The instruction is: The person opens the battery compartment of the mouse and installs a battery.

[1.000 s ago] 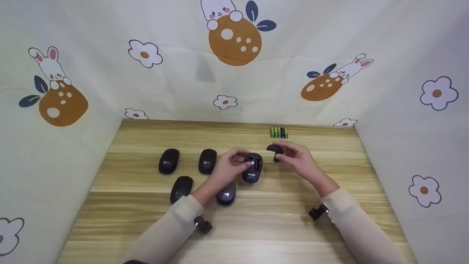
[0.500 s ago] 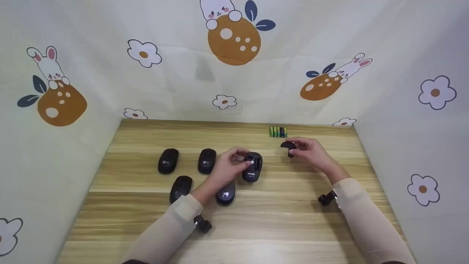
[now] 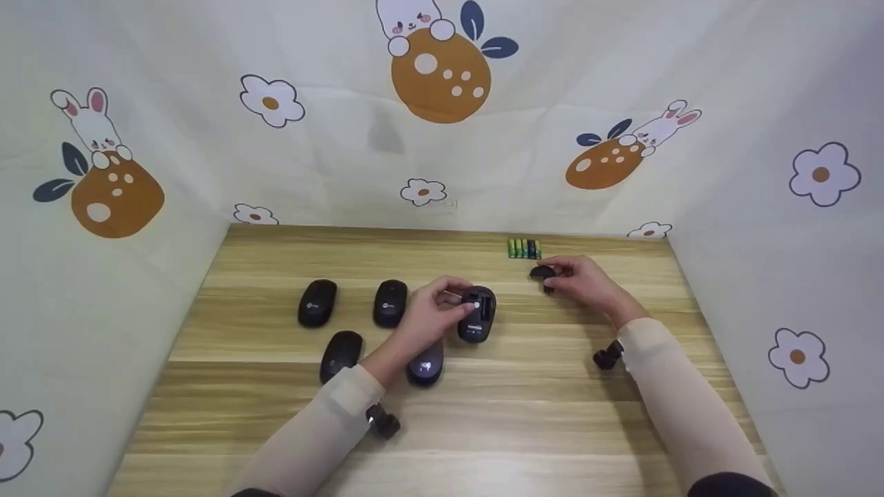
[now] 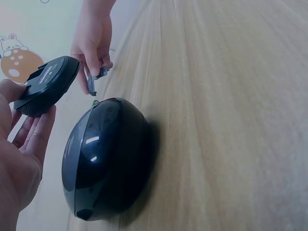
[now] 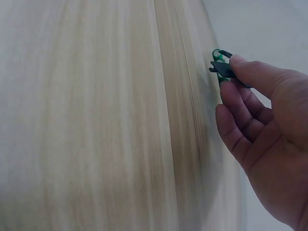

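Note:
My left hand (image 3: 431, 314) grips a black computer mouse (image 3: 478, 324) between thumb and fingers, its underside up and the long battery slot uncovered. In the left wrist view this mouse (image 4: 48, 86) is tilted, held above the table. My right hand (image 3: 583, 283) pinches a small black battery cover (image 3: 543, 273) with a rounded end and a narrow tongue. Seen from the right wrist, the cover (image 5: 224, 70) sits between thumb and fingertips, overlapping the green batteries behind it. Those batteries (image 3: 525, 249) stand in a short row just beyond the right hand.
Several black mice lie right side up on the wooden table (image 3: 525, 428): a back-left mouse (image 3: 318, 304), a middle mouse (image 3: 391, 304), a front-left mouse (image 3: 342, 357) and a glossy mouse (image 3: 425, 364) below the left wrist. A patterned cloth wall (image 3: 331, 166) closes off the back.
My right hand has carried the battery cover to the right and slightly away, nearer the batteries, then the forearm shifted a little. The left hand and its mouse stay practically in place.

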Demonstrator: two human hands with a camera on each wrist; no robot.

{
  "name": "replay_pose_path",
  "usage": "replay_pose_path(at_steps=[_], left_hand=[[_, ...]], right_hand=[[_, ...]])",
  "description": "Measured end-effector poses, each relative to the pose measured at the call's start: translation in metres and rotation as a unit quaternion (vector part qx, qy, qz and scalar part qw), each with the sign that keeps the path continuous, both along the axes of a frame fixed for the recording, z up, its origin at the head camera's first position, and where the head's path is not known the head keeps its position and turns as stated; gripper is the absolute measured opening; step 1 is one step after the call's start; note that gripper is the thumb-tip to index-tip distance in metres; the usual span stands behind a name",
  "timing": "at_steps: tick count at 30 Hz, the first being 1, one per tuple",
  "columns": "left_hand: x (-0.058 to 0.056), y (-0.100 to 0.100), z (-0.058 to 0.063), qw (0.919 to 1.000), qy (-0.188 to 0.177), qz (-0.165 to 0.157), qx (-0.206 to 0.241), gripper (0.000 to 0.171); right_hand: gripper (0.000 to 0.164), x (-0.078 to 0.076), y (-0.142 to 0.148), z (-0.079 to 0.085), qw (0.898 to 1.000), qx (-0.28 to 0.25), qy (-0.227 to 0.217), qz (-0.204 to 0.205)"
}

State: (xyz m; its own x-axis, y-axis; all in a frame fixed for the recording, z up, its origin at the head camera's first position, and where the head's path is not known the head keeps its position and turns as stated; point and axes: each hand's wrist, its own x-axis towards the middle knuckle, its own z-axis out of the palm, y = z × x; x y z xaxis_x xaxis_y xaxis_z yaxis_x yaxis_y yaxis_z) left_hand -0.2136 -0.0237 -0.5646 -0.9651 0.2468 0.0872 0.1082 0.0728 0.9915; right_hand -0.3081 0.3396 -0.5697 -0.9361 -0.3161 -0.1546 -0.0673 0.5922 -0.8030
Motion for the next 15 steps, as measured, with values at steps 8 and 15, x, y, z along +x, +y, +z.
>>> replay_pose_path(at_steps=[8, 15], left_hand=[[-0.0021, -0.0001, -0.0009, 0.9999, 0.0, -0.004, 0.01, 0.038], [-0.0035, -0.0003, -0.0018, 0.9998, -0.004, -0.003, 0.022, 0.037]], right_hand=[[0.038, -0.0067, 0.0015, -0.0082, 0.999, 0.024, 0.027, 0.026], [0.037, -0.0059, 0.0004, -0.0109, 0.999, 0.015, 0.028, 0.02]])
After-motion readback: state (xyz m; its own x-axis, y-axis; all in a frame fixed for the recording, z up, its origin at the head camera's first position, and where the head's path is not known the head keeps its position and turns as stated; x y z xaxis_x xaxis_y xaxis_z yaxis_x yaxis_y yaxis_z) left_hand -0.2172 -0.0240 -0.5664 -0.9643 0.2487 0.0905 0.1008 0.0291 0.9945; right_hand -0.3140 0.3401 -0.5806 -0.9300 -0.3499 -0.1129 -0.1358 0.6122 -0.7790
